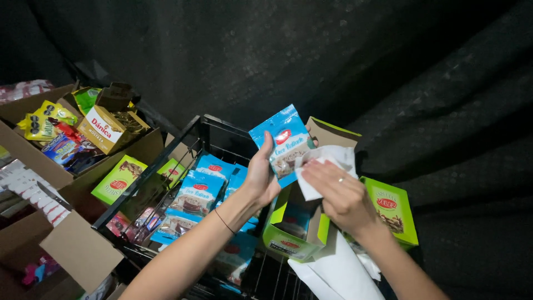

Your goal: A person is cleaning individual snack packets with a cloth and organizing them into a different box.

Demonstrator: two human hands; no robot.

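My left hand point(260, 176) holds up a small blue packet point(281, 141) with a food picture on it, above a black wire basket point(204, 125). My right hand point(340, 193), with a ring on one finger, presses a white cloth point(331, 157) against the packet's right side. Below the hands stands an open green carton point(288, 236) with more blue packets inside. Several matching blue packets point(197, 193) lie in the basket.
A second green box point(391, 206) sits to the right. White paper point(338, 275) lies under my right forearm. A cardboard box point(33, 161) at the left holds mixed snack packs and a small tan carton point(102, 129). A dark fabric backdrop point(333, 55) hangs behind.
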